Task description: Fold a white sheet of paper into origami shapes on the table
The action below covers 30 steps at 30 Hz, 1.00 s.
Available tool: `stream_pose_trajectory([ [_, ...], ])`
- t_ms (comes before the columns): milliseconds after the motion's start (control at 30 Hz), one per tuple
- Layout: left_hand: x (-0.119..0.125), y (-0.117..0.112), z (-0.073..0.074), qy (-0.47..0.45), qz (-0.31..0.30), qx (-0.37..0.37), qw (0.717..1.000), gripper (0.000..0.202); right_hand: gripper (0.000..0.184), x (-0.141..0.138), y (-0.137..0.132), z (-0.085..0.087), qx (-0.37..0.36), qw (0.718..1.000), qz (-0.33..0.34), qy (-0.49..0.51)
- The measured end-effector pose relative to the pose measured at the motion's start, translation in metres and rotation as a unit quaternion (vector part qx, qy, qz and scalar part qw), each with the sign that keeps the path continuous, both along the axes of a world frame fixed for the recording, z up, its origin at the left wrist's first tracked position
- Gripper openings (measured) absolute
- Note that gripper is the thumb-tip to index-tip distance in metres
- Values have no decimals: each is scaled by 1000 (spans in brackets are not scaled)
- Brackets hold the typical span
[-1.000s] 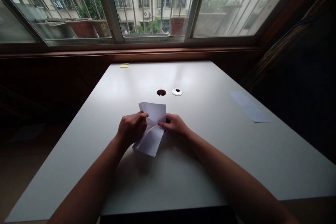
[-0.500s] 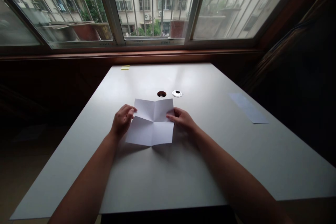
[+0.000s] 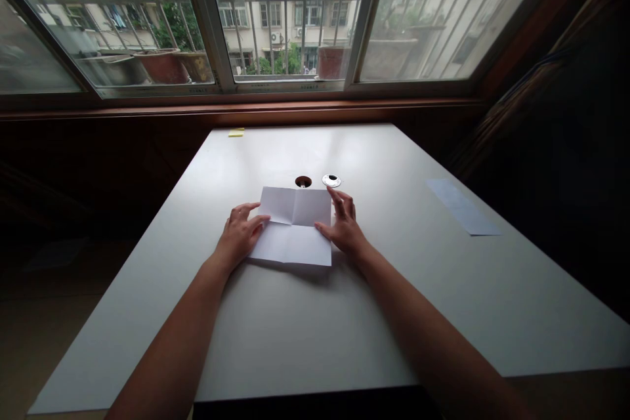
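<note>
A white sheet of paper (image 3: 295, 244), creased in a cross, is in front of me over the table. Its upper half tilts up along the horizontal fold. My left hand (image 3: 239, 231) grips the left edge near that fold, thumb on the front of the sheet. At the right edge is my right hand (image 3: 346, 226), its thumb pressed on the paper and its index finger raised at the upper right corner. Between thumb and fingers the right hand spans the edge of the sheet.
The white table (image 3: 275, 341) has a round hole (image 3: 304, 181) beyond the paper, with a silver round cover (image 3: 331, 180) beside it. Another paper sheet (image 3: 462, 207) lies on the right. Yellow sticky notes (image 3: 236, 132) are at the far left edge, below a barred window.
The paper has shifted slightly right and lies flatter along its lower half. My left hand has moved right with its thumb on the sheet; my right hand's fingers have spread upward.
</note>
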<state>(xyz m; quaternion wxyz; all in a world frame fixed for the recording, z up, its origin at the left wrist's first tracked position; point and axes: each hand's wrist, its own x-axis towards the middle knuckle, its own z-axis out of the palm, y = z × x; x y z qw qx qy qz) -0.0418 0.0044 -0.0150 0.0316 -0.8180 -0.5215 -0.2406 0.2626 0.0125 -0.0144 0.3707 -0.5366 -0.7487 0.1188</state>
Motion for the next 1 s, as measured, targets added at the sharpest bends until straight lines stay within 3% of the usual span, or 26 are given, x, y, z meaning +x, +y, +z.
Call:
stream_pose_trajectory([
  [167,9,-6,6,80,-48,-38,995,52,49,-7,-8,9,64,983,42,-167],
  [300,16,-9,9,95,-72,-57,991,45,36,-11,-11,15,80,966,131,-210],
  [500,23,-17,16,118,-72,-76,988,46,44,-15,-17,20,19,940,228,-252],
  [667,25,-22,15,131,-72,-102,984,51,53,-17,-21,23,-30,931,236,-278],
  [1000,25,-24,11,134,-2,-127,983,67,61,7,-34,22,-34,929,230,-289],
])
